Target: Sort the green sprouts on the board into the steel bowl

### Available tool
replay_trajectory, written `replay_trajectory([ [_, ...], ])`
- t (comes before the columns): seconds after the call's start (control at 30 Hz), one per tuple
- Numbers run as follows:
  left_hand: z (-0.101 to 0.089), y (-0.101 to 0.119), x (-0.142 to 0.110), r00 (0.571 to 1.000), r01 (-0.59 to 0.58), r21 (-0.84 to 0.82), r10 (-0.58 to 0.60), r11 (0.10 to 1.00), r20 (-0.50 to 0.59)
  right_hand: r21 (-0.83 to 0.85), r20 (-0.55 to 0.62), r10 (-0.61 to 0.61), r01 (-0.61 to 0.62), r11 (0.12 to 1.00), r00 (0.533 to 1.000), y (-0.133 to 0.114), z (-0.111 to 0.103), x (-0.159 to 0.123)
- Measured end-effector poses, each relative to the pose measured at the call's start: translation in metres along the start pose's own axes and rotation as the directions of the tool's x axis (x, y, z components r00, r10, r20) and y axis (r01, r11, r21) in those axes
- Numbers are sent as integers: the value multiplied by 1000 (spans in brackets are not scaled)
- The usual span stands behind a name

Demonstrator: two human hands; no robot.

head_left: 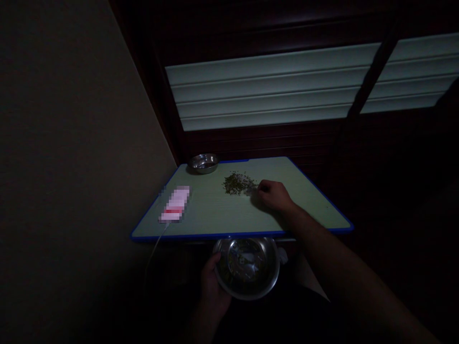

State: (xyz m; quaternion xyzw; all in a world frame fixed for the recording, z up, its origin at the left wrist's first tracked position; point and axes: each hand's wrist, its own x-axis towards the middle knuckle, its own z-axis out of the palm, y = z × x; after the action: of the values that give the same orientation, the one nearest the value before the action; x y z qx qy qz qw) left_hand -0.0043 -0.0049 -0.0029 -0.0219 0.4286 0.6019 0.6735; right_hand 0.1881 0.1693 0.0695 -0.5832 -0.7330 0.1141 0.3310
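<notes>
A shiny metal bowl (pixel 274 267) hangs tilted just below the table's front edge. My left hand (pixel 213 282) grips its left side, thumb over the rim. Dim light hides most of what lies inside the bowl. On the table is a loose pile of small greenish-brown beans or seeds (pixel 234 183). My right hand (pixel 274 195) is at the right side of that pile, its fingers curled in a pinch. A pale, translucent scrap (pixel 249 191) lies beside the fingertips; whether they hold it I cannot tell.
The light green table (pixel 204 220) has a blue edge. A second metal bowl (pixel 203 164) stands at its back left corner. A lit phone (pixel 175 204) with a white cable (pixel 155 246) lies front left. A wall (pixel 79 143) borders the left, a dark slatted door (pixel 268 86) the back.
</notes>
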Motion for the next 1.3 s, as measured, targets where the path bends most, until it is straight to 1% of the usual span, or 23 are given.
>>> replay_trajectory([
  [0.13,0,0,1,999,-8,-13,8,1000,36,29,9,-16,16,999,1000,1,2,0],
  [0.27,1,1,0,1000,-16,-6,16,1000,15,73,15,-43,42,996,999,1,5,-1],
  [0.53,-1,0,2,999,-13,-22,14,1000,37,-9,-10,-17,17,1000,1000,0,4,-1],
  [0.67,-1,0,3,1000,1,-24,0,1000,24,-32,-25,5,-6,999,1000,0,4,-1],
  [0.87,1,0,3,1000,9,-28,-9,1000,18,28,-31,7,-6,1000,999,1,6,0],
  [1.1,0,-1,3,1000,7,-29,-6,1000,17,-34,-26,-6,5,999,1000,0,6,0],
  [1.3,-2,-1,3,1000,15,-11,-15,1000,17,3,-10,-13,13,1000,1000,0,7,0],
])
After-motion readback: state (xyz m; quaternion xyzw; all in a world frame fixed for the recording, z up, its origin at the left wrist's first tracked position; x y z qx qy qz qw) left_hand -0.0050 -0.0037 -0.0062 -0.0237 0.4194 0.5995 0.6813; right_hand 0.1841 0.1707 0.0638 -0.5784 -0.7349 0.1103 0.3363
